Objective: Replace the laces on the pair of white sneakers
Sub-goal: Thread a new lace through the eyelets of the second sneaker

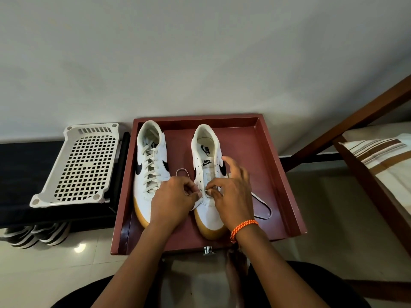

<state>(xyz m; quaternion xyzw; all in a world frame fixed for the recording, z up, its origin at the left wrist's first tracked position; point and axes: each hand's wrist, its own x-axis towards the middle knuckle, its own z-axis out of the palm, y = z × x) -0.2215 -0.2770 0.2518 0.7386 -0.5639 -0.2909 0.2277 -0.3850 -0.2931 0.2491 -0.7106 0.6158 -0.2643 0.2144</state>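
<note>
Threading at the right sneaker (pixel 208 174), low on the eyelet rows near the toe. Left hand (pixel 175 196) curled, thumb and fingertips pinching the lace (pixel 198 203) at the left row of eyelets. Right hand (pixel 231 187) pinching the lace tip beside the lowest right eyelet, forefinger lifted and spread away over the shoe's side. Loose lace looping out on both sides: one small loop (pixel 182 172) between the two shoes, a longer loop (pixel 263 207) lying on the tray floor just right of the shoe. Upper eyelets of the right sneaker bare, tongue showing. Left sneaker (pixel 149 172) fully laced, standing just beside, toes toward the wearer. Both shoes inside the red-brown tray (pixel 287 185) on the tiled floor. Orange band (pixel 243 227) on the right wrist. White perforated rack (pixel 84 165) off to the left on a dark bench, dark shoes (pixel 37 235) tucked below it.
</note>
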